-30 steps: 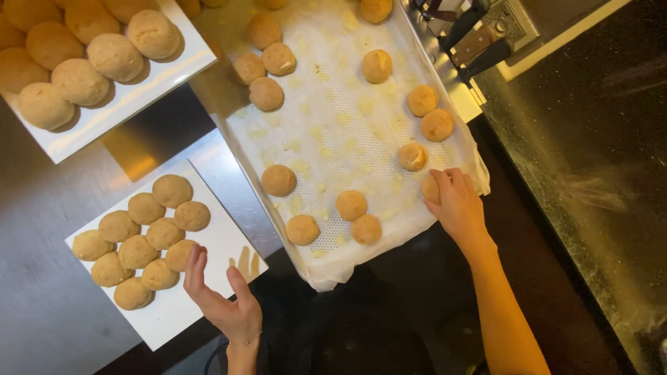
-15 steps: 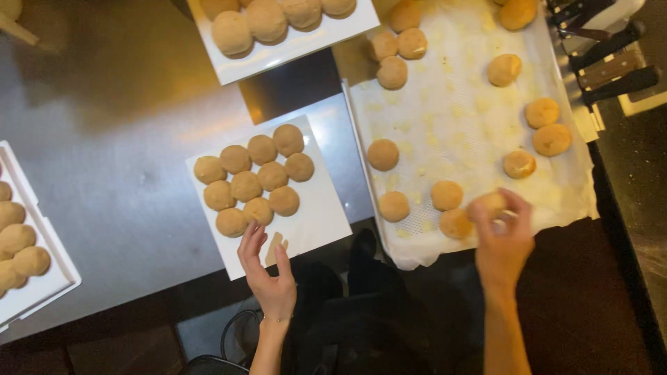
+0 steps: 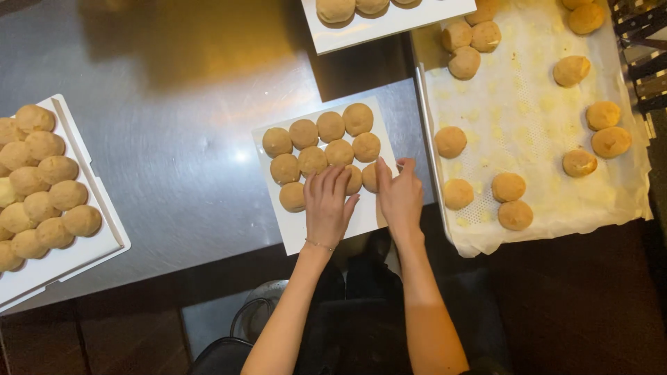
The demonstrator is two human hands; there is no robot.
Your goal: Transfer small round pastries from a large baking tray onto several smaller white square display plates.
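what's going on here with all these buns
A person is working at a metal table. Both hands, left and right, rest on the white tray in the middle, at its lower row of round buns. To the right, a lined baking sheet holds scattered buns. Filled trays sit at the left and top.

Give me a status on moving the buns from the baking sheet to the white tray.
Done: about eleven buns sit packed on the middle white tray. In hand: both hands, left hand and right hand, rest over its near row. Left: about thirteen buns remain on the lined baking sheet.
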